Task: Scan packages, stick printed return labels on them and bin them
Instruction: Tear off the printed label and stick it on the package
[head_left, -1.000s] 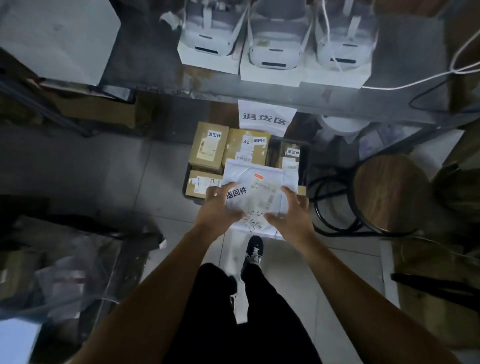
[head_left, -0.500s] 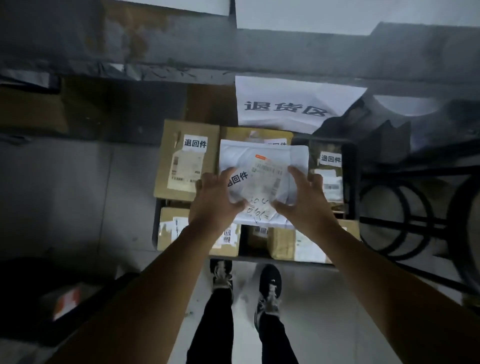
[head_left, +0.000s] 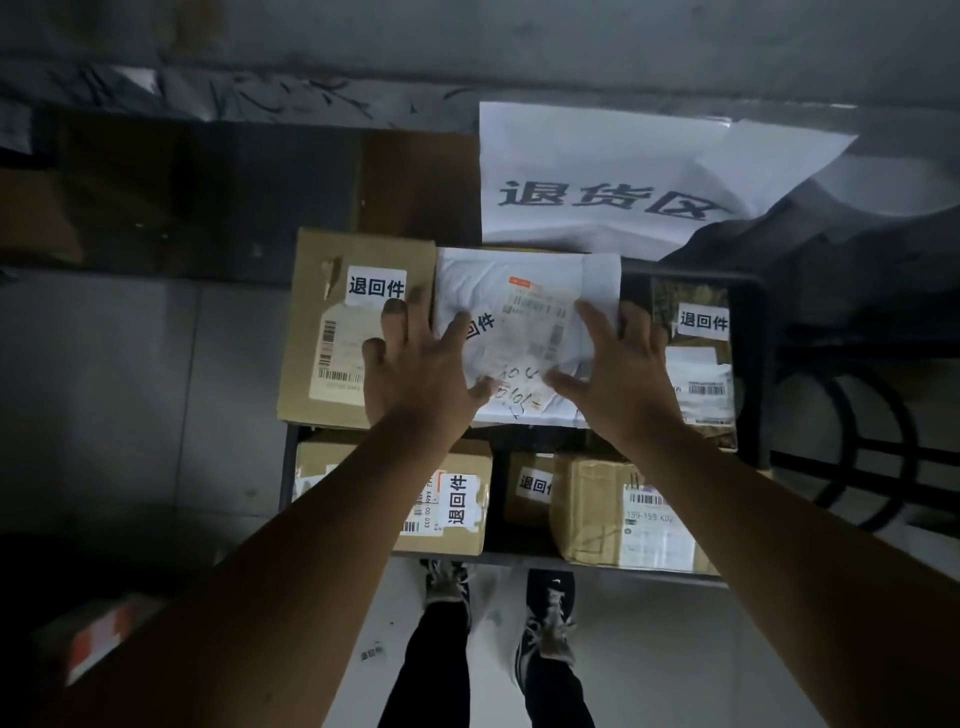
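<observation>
A white poly mailer with a shipping label and a printed return label lies flat in the black bin, on top of other parcels. My left hand hovers over its left edge with fingers spread and the thumb on the mailer. My right hand rests over its right side, fingers straight and spread, thumb touching the lower edge. Neither hand grips it.
Several labelled cardboard boxes fill the bin: a large one at left, two at the front, one at right. A white paper sign hangs above. A black stool frame stands right. My shoes touch the bin's front.
I leaned in over the bin and lowered the mailer onto the boxes. My fingers, curled round its edges a second ago, have spread and let go.
</observation>
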